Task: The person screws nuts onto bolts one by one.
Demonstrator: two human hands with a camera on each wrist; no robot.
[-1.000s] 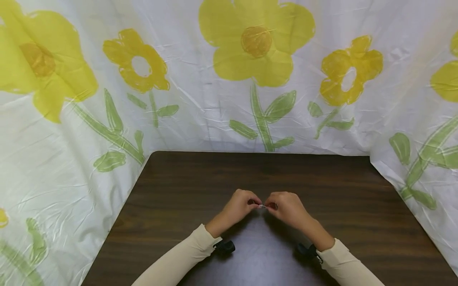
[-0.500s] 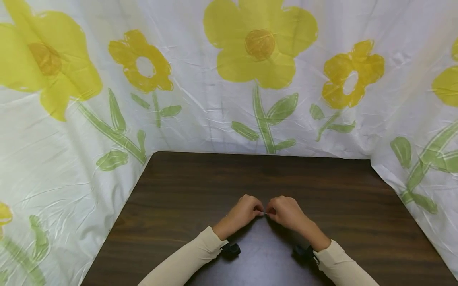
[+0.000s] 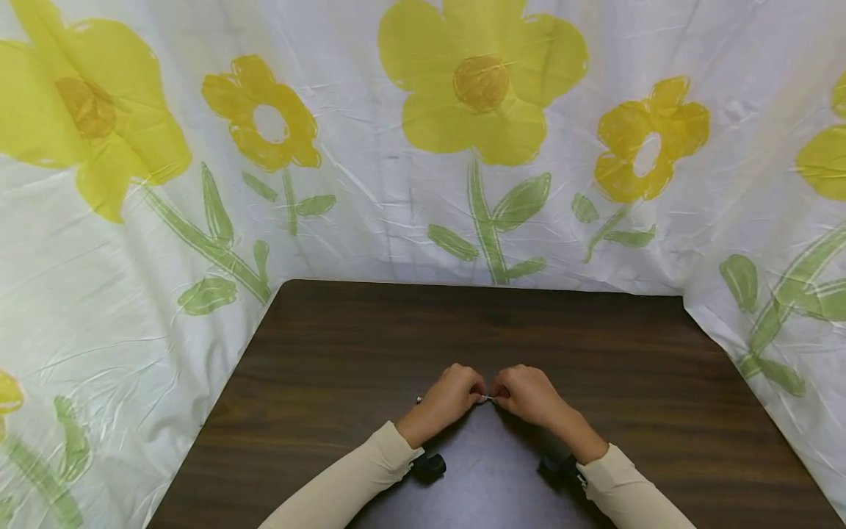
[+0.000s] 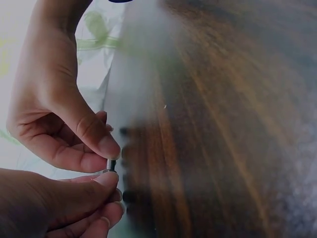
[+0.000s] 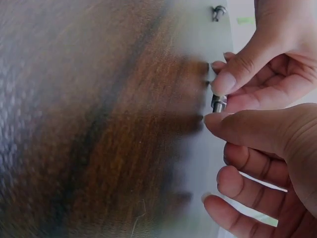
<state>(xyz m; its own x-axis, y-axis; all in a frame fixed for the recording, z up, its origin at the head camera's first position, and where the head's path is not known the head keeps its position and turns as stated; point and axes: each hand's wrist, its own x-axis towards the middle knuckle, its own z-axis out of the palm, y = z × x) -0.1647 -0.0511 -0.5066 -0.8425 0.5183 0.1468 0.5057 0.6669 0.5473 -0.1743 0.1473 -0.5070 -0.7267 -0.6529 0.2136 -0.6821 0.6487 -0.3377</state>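
Note:
Near the middle of the dark table, my left hand [image 3: 447, 399] and right hand [image 3: 531, 394] meet fingertip to fingertip over a small metal bolt [image 4: 111, 163]. Its threads show between the two hands in the left wrist view. A nut [image 5: 219, 101] sits on it, pinched by the left thumb and fingers. My right thumb and forefinger pinch the bolt's other end, which they hide, while the remaining right fingers curl loosely. Behind the left hand, a second bolt with a nut [image 5: 218, 13] lies on the table.
The brown wood-grain table [image 3: 370, 323] is bordered by a white curtain [image 3: 370, 213] printed with yellow flowers. Black wrist cameras sit under both cuffs, the left camera [image 3: 429, 467] and the right camera [image 3: 557, 467] close above the tabletop.
Both hands have come a little nearer to me, still joined at the bolt. The second bolt beside the left hand has come into view. The head view has shifted slightly.

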